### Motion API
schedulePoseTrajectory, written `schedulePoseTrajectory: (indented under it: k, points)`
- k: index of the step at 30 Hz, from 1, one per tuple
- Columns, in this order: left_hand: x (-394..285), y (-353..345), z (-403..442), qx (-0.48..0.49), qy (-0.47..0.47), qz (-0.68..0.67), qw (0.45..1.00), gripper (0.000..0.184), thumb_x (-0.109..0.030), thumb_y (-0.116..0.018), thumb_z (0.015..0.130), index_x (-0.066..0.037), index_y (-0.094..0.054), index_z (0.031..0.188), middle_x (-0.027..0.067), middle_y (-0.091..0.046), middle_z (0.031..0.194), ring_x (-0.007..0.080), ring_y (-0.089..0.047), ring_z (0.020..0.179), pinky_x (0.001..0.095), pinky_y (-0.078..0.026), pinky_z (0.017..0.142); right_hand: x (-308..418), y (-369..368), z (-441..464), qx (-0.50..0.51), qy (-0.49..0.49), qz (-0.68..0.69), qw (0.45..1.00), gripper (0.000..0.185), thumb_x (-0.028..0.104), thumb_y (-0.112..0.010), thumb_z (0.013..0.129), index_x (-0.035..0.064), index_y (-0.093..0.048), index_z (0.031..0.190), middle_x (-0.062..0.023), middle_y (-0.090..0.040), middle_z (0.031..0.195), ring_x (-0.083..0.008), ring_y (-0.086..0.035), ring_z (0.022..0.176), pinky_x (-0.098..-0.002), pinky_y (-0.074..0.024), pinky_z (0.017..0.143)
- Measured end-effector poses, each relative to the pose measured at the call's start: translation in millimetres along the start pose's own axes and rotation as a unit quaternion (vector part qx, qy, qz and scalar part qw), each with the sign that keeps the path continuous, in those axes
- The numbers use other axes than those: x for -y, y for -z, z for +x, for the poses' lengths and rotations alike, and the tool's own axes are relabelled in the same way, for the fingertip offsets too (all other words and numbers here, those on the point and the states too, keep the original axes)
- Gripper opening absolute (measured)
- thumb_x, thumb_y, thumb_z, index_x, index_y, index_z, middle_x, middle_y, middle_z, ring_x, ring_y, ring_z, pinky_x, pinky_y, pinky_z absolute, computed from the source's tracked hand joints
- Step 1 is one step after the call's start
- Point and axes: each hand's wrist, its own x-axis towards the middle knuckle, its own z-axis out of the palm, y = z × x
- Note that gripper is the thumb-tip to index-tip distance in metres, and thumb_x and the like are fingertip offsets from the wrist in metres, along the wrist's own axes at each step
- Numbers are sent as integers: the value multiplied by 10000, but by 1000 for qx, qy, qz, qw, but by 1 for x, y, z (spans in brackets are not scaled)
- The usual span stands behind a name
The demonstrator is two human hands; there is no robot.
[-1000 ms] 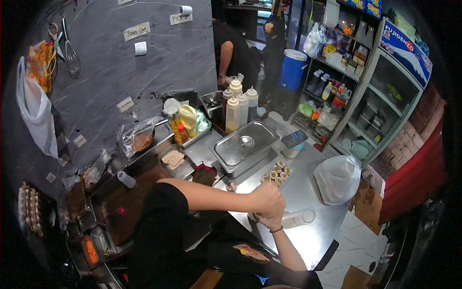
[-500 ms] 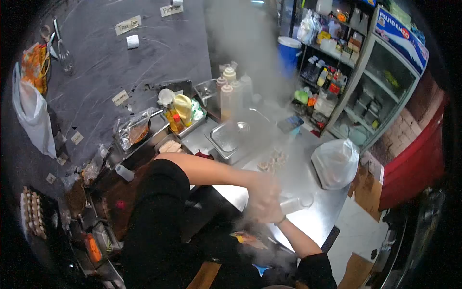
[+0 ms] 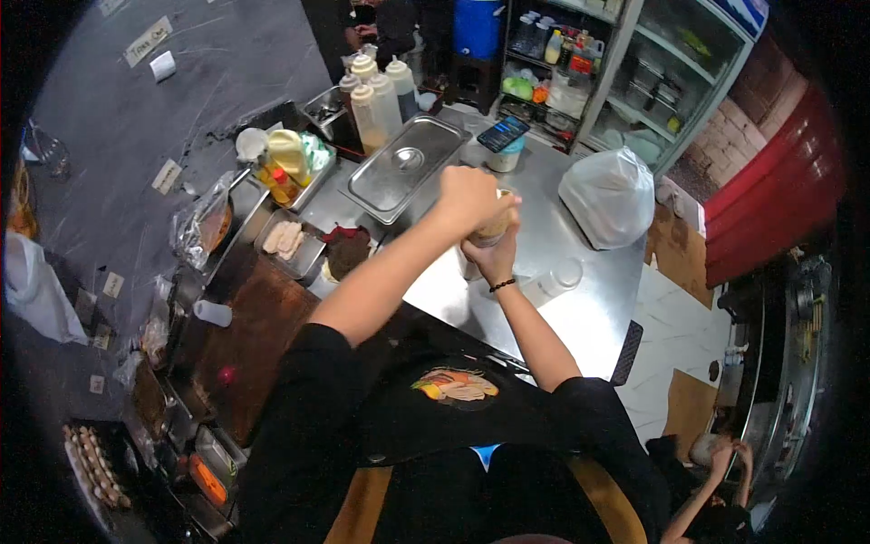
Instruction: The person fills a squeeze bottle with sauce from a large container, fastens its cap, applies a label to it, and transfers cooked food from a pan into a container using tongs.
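Both my hands meet above the steel counter (image 3: 594, 308) around a small jar with brownish contents (image 3: 492, 228). My left hand (image 3: 468, 195) is closed over the jar's top, hiding whatever covers it. Below, my right hand (image 3: 497, 254), with a dark beaded bracelet at the wrist, wraps the jar's body. A clear plastic cup (image 3: 564, 274) lies on its side to the right of my right wrist. Behind my hands sits a lidded steel pan (image 3: 408, 168). A phone (image 3: 504, 133) rests on a white tub (image 3: 505, 160).
A tied white plastic bag (image 3: 609, 199) stands on the counter's right side. Squeeze bottles (image 3: 373, 109) cluster behind the pan. A brown griddle (image 3: 249, 344) and a tray of pale meat pieces (image 3: 285, 240) lie left. Another person's hands (image 3: 729, 458) show at lower right.
The steamy haze has cleared and the view has shifted. My hands are higher in the picture, and the jar between them shows now. The lidded pan and phone appear sharper.
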Motion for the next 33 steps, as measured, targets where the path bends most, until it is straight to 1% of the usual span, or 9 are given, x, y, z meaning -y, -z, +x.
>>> schedulePoseTrajectory:
  k: [2,4,8,12,16,19,22,26,33]
  points:
    - [16,10,-12,81,-37,-6,996,377,-360,-540,793,-24,-659,914,135,-661,850,279,-647,804,394,-499,691,-5,18,2,75,-53,33,995,981,281,-828,535,56,-253,1297,-172,-458,1197,-317,-507,1087,-392,-427,899]
    - [40,-1,-11,11,-340,-175,924,341,-223,-580,799,-8,-569,1063,141,-603,1023,283,-581,974,411,-465,815,12,29,2,124,80,0,989,971,299,-827,542,76,-252,1292,-165,-463,1207,-313,-519,1083,-392,-435,894]
    - [52,-18,-14,-14,-434,-93,896,243,-149,-556,829,-12,-546,1030,144,-565,980,300,-549,948,396,-459,802,14,32,-9,151,59,37,986,992,284,-835,538,94,-241,1309,-160,-470,1219,-306,-508,1113,-377,-422,924]
    - [24,-12,-25,56,-164,29,985,515,-467,-580,790,-2,-545,1008,151,-564,960,292,-554,912,377,-474,755,9,26,-21,142,29,37,989,981,246,-835,547,100,-243,1316,-148,-463,1222,-295,-504,1111,-374,-413,933]
    - [22,-6,-21,31,-164,9,986,614,-538,-595,742,-8,-557,1049,167,-566,1039,308,-538,1024,381,-457,838,-6,24,-19,173,55,51,982,930,243,-835,541,65,-278,1264,-145,-473,1173,-287,-498,1089,-368,-405,933]
    - [43,-12,-25,126,-335,-442,823,466,-309,-652,764,-33,-574,1131,177,-521,1211,300,-451,1199,394,-355,1008,11,25,-23,154,-15,98,983,954,262,-835,539,61,-269,1281,-151,-456,1213,-289,-460,1153,-372,-382,962]
    - [59,-22,-21,166,-365,-390,829,393,-197,-630,781,-45,-565,1138,144,-538,1196,289,-463,1188,386,-362,1007,2,25,-25,167,-20,43,985,1055,279,-835,539,63,-204,1356,-164,-405,1279,-290,-435,1195,-373,-366,991]
    - [52,-20,-34,-17,-298,-248,921,278,-163,-577,817,-48,-593,1070,142,-569,1138,274,-554,1043,366,-441,876,0,23,-23,135,51,81,986,1076,280,-841,541,62,-188,1370,-166,-378,1307,-281,-419,1209,-379,-352,1009]
    - [84,9,-38,-211,-50,-383,898,364,-277,-680,761,-63,-594,1043,112,-612,1019,213,-595,895,327,-469,757,3,19,-42,73,99,34,992,1174,290,-886,516,35,-129,1377,-180,-323,1343,-264,-413,1214,-376,-378,994]
